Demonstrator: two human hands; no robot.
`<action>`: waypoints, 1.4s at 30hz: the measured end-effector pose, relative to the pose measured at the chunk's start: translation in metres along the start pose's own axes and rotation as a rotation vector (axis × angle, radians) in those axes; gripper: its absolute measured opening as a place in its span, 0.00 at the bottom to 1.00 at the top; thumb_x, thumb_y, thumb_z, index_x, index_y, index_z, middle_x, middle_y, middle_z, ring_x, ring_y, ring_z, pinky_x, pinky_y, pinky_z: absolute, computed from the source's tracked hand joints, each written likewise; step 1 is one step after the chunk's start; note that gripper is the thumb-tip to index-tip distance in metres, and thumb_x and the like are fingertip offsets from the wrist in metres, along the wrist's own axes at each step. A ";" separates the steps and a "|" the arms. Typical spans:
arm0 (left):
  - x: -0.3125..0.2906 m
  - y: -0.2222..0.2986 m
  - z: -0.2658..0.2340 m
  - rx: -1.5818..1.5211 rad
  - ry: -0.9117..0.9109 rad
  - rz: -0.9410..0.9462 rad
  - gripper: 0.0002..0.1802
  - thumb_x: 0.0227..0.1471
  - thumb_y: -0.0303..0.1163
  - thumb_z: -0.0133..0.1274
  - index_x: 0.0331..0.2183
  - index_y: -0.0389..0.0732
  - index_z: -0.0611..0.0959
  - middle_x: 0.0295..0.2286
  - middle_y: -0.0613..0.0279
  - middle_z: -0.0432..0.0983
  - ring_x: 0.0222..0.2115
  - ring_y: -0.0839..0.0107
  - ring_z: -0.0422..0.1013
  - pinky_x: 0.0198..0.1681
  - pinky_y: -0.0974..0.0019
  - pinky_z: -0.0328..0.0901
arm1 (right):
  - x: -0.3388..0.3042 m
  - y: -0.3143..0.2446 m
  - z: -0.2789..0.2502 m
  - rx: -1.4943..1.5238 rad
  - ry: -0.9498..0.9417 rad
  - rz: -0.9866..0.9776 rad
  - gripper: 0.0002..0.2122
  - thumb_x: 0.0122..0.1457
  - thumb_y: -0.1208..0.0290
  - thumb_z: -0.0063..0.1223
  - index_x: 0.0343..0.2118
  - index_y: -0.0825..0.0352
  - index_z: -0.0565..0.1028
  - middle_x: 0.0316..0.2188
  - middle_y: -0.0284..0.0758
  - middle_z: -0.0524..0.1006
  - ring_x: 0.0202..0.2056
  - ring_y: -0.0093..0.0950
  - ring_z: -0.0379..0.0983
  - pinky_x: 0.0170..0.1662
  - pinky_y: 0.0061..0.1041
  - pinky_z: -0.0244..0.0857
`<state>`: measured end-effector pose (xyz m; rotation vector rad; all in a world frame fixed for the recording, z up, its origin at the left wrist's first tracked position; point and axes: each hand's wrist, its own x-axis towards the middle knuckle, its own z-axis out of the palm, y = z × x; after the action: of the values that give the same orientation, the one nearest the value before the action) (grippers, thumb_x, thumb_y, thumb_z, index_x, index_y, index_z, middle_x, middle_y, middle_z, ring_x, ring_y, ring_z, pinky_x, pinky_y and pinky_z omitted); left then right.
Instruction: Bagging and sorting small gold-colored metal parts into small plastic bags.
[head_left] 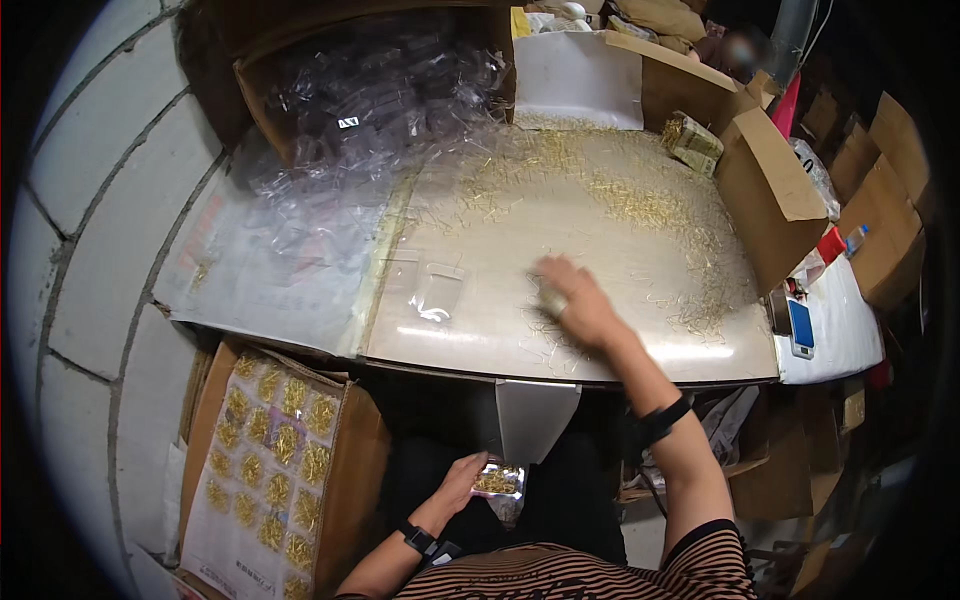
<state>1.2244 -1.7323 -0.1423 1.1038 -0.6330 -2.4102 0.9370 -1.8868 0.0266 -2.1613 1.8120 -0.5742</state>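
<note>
Low in front of my lap, my left hand [466,482] is closed on the edge of a small clear pouch [498,482] with thin gold-coloured metal pieces inside. Over the table [480,320], my right hand [578,303] is smeared by motion. I cannot make out whether its fingers hold anything. A few thin pieces lie just below that hand. Left of it, two clear pouches [440,290] lie flat on the tabletop. Loose gold-coloured pieces [640,200] are scattered across the far and right parts of the table, too small for me to tell their exact kind.
A cardboard box [250,100] tipped at the back left spills a heap of clear pouches [350,150]. Below the table's left edge, an open carton [350,440] holds rows of filled pouches [285,440]. Cardboard flaps [775,165] and a blue-screened device [801,328] stand right. Someone sits beyond.
</note>
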 end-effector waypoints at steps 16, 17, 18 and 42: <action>0.030 -0.003 0.035 -0.089 0.033 -0.019 0.20 0.62 0.38 0.36 0.41 0.31 0.75 0.34 0.57 0.75 0.32 0.68 0.74 0.36 0.65 0.70 | -0.099 -0.107 0.035 -0.082 0.188 0.009 0.20 0.54 0.74 0.47 0.51 0.74 0.66 0.54 0.48 0.63 0.59 0.43 0.54 0.60 0.38 0.50; 0.037 -0.007 0.027 -0.070 -0.036 0.015 0.18 0.61 0.35 0.37 0.44 0.31 0.72 0.37 0.54 0.76 0.35 0.66 0.76 0.39 0.64 0.71 | -0.112 -0.115 0.030 -0.073 0.176 0.026 0.20 0.54 0.74 0.47 0.51 0.74 0.66 0.54 0.48 0.63 0.59 0.43 0.54 0.60 0.38 0.50; 0.035 -0.005 0.032 -0.050 -0.058 0.011 0.18 0.61 0.35 0.36 0.44 0.31 0.72 0.37 0.54 0.75 0.35 0.66 0.76 0.39 0.64 0.71 | -0.128 -0.119 0.022 -0.038 0.144 0.000 0.21 0.53 0.75 0.47 0.51 0.75 0.65 0.54 0.50 0.63 0.59 0.44 0.55 0.60 0.38 0.50; -0.059 0.049 0.076 0.148 -0.142 0.094 0.22 0.62 0.45 0.35 0.40 0.35 0.75 0.31 0.59 0.76 0.25 0.72 0.76 0.20 0.71 0.74 | -0.207 -0.115 0.049 0.814 -0.020 0.266 0.16 0.55 0.76 0.49 0.47 0.74 0.70 0.43 0.48 0.73 0.47 0.42 0.70 0.50 0.32 0.63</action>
<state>1.2092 -1.7230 -0.0353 0.9419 -0.9020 -2.4069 1.0307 -1.6652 0.0069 -1.3553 1.4478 -0.9970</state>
